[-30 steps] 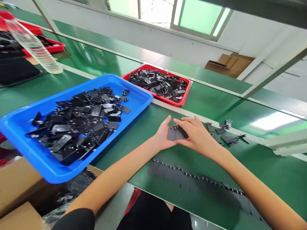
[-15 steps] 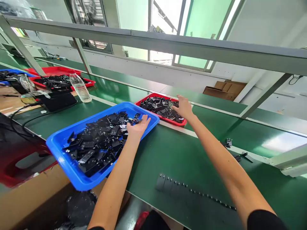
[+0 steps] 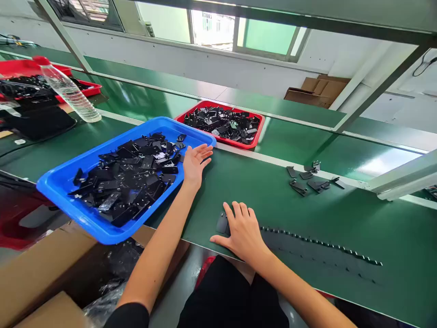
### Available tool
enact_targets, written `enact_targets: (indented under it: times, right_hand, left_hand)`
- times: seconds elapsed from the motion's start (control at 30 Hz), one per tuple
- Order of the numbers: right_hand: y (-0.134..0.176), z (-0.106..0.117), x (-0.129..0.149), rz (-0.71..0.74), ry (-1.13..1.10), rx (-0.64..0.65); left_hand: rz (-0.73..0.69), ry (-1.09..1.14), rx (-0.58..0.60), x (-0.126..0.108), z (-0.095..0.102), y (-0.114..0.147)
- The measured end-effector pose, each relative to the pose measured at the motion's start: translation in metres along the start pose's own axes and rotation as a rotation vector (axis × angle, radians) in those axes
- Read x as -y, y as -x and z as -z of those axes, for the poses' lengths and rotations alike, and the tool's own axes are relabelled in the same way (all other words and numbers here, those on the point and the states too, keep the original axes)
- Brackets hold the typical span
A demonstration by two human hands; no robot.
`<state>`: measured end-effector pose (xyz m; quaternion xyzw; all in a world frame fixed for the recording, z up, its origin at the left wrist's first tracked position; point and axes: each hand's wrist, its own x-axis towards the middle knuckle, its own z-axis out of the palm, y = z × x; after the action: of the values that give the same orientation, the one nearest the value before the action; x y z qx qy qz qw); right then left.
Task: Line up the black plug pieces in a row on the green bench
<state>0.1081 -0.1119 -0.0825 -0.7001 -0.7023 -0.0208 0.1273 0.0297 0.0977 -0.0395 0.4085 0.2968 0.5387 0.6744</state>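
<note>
My left hand (image 3: 195, 165) is open at the right edge of the blue tray (image 3: 54, 182), palm partly upward, fingers stretched out and nothing in them. That tray holds a heap of thin black plastic pieces (image 3: 126, 175). My right hand (image 3: 241, 230) lies flat with fingers spread near the left end of a long row of black plates (image 3: 307, 248) on the green table. Small pegs line the row's far edge. One end plate (image 3: 222, 224) shows left of my right fingers; the plates under the hand are hidden.
A red tray (image 3: 257, 132) of similar black pieces stands behind the blue one. Several loose black pieces (image 3: 317, 184) lie at the right, near the rail. A water bottle (image 3: 73, 98) stands at the left. Cardboard boxes (image 3: 44, 273) sit below the table edge.
My right hand has come from above the red tray down to the left end of the row. My left hand stays by the blue tray's edge. The view has tilted down.
</note>
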Motion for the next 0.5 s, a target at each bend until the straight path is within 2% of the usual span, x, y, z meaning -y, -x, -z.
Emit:
enact_targets:
  times: [0.13, 0.37, 0.43, 0.5]
  right_hand:
    - [0.002, -0.014, 0.015, 0.015, 0.023, -0.039]
    - [0.015, -0.027, 0.028, 0.212, 0.119, -0.134]
    - [0.017, -0.029, 0.028, 0.292, 0.136, -0.157]
    - [0.016, -0.025, 0.026, 0.371, 0.130, -0.187]
  left_hand:
    - [0.039, -0.135, 0.042, 0.021, -0.001, 0.001]
    - [0.072, -0.172, 0.072, 0.021, 0.000, 0.004]
    - [0.172, -0.162, 0.151, 0.024, -0.004, 0.007]
    - [0.360, -0.115, 0.308, 0.029, -0.012, 0.011]
